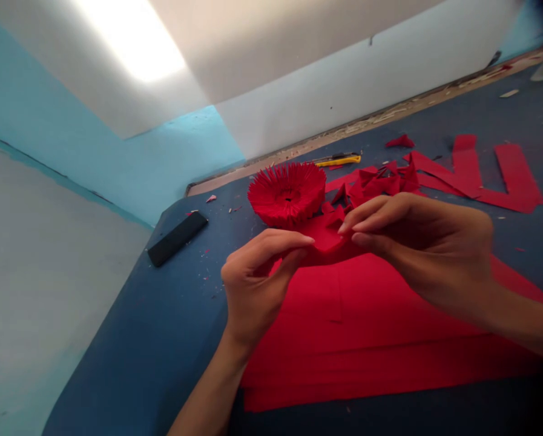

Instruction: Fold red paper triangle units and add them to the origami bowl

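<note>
A small piece of red paper (pixel 328 254) is held between my two hands, its middle curving down. My left hand (pixel 264 266) pinches its left end between thumb and fingers. At the other end, my right hand (pixel 423 242) pinches it with thumb and fingertips. Large red sheets (pixel 344 327) lie stacked on the blue table below my hands. Just beyond the held piece sits a round, pleated red paper form (pixel 287 194) with a small hole in its centre. Folded red pieces (pixel 375 184) are heaped behind my right hand.
A black block (pixel 178 238) lies on the blue table (pixel 130 339) at the left. A yellow cutter (pixel 339 160) rests near the back edge. Red strips (pixel 468 169) spread at the right. A wall (pixel 298 115) stands behind the table.
</note>
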The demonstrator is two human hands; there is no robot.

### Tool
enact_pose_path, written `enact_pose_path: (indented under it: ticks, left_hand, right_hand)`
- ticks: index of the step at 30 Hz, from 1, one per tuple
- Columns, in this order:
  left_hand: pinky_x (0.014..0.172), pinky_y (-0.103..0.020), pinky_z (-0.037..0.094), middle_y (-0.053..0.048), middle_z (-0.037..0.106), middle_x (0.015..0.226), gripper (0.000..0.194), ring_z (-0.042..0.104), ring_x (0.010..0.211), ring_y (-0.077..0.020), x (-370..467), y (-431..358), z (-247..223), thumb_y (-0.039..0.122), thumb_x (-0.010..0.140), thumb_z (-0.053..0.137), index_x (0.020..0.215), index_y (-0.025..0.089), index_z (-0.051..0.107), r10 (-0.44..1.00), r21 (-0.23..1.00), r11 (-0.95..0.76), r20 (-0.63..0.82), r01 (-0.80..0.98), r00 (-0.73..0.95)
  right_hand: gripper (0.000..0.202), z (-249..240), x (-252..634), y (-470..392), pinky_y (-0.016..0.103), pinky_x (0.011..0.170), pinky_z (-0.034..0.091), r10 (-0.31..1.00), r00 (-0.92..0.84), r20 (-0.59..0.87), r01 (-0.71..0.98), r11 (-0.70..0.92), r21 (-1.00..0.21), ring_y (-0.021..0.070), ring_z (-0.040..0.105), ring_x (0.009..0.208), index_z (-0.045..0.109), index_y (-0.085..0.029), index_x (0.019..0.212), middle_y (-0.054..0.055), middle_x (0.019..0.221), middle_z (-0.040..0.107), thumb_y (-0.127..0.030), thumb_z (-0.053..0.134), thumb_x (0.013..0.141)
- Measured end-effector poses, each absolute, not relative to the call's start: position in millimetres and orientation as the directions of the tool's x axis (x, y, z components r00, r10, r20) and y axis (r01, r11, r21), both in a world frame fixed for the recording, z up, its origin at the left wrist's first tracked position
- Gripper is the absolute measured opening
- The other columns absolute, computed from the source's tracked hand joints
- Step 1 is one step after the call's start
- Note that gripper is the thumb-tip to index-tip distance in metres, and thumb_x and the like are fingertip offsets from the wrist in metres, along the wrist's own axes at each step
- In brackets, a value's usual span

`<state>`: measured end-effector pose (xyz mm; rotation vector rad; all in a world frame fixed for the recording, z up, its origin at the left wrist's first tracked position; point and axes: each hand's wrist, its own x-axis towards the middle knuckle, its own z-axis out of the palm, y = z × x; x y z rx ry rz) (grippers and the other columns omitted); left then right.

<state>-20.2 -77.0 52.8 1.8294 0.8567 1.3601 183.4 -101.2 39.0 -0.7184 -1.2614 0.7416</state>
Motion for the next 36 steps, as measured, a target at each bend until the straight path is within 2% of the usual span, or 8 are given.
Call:
enact_pose_path:
  ticks: [4,7,14,17,20,25,31,36]
  left_hand:
    - [0.066,-0.025,0.069,-0.005,0.082,0.086,0.027,0.081,0.074,-0.0183,-18,-76,55,0.036,0.086,0.091,0.104,0.018,0.082,0.889,0.907,-0.417,0.393,0.063,0.236]
    - [0.049,-0.023,0.063,-0.002,0.078,0.074,0.024,0.075,0.055,-0.0166,-17,-76,56,0.036,0.087,0.091,0.097,0.017,0.080,0.910,0.943,-0.333,0.313,0.028,0.274]
    - [0.040,-0.020,0.056,0.001,0.071,0.066,0.019,0.072,0.050,-0.0152,-16,-77,56,0.032,0.091,0.087,0.089,0.016,0.078,0.905,0.931,-0.363,0.359,-0.024,0.230]
    - [0.044,-0.021,0.058,0.000,0.072,0.075,0.019,0.072,0.052,-0.0133,-16,-74,55,0.032,0.091,0.087,0.089,0.017,0.076,0.891,0.920,-0.389,0.391,-0.057,0.232]
    - [0.052,-0.022,0.063,-0.002,0.073,0.088,0.021,0.073,0.061,-0.0119,-17,-70,55,0.030,0.086,0.091,0.088,0.018,0.074,0.863,0.893,-0.441,0.449,-0.088,0.232]
    - [0.065,-0.023,0.066,-0.003,0.074,0.094,0.023,0.074,0.076,-0.0138,-19,-68,55,0.029,0.082,0.095,0.092,0.020,0.076,0.838,0.881,-0.467,0.468,-0.074,0.282]
    - [0.063,-0.025,0.067,0.000,0.074,0.085,0.033,0.075,0.067,-0.0141,-19,-72,53,0.028,0.090,0.088,0.120,0.025,0.074,0.838,0.896,-0.442,0.432,-0.050,0.335]
    - [0.059,-0.025,0.065,0.001,0.074,0.079,0.041,0.072,0.062,-0.0143,-21,-72,53,0.029,0.092,0.086,0.131,0.027,0.073,0.830,0.884,-0.467,0.439,-0.002,0.344]
  right_hand:
    - [0.025,41,182,-103,0.019,0.074,0.067,0.787,0.230,0.573,-0.056,0.598,-0.799,0.0115,0.077,0.085,0.079,-0.020,0.083,0.000,0.087,0.079,0.004,0.080,0.083]
    - [0.026,42,182,-102,0.020,0.073,0.064,0.766,0.273,0.583,-0.028,0.611,-0.791,0.0112,0.075,0.084,0.079,-0.021,0.082,0.000,0.084,0.078,0.005,0.078,0.083]
    - [0.023,42,185,-100,0.017,0.072,0.060,0.779,0.261,0.570,-0.009,0.592,-0.806,0.0080,0.070,0.078,0.077,-0.021,0.087,-0.003,0.082,0.073,0.001,0.080,0.084]
    - [0.029,41,188,-99,0.014,0.077,0.061,0.805,0.125,0.580,-0.004,0.585,-0.811,0.0075,0.070,0.085,0.078,-0.024,0.099,-0.004,0.092,0.072,-0.003,0.085,0.081]
    - [0.029,38,190,-98,0.022,0.078,0.063,0.793,0.001,0.609,0.008,0.609,-0.793,0.0133,0.071,0.094,0.077,-0.028,0.105,-0.002,0.096,0.072,-0.007,0.083,0.085]
    - [0.027,32,190,-98,0.028,0.060,0.057,0.758,0.021,0.652,0.028,0.651,-0.758,0.0163,0.069,0.082,0.078,-0.032,0.108,0.000,0.097,0.074,-0.010,0.077,0.092]
    - [0.033,31,190,-101,0.029,0.070,0.063,0.771,0.025,0.636,0.056,0.635,-0.771,0.0168,0.072,0.088,0.076,-0.035,0.117,0.000,0.103,0.074,-0.012,0.076,0.093]
    - [0.012,36,193,-98,0.033,0.067,0.058,0.768,-0.039,0.640,0.181,0.635,-0.751,0.0187,0.067,0.079,0.080,-0.032,0.092,0.002,0.091,0.072,-0.020,0.078,0.093]
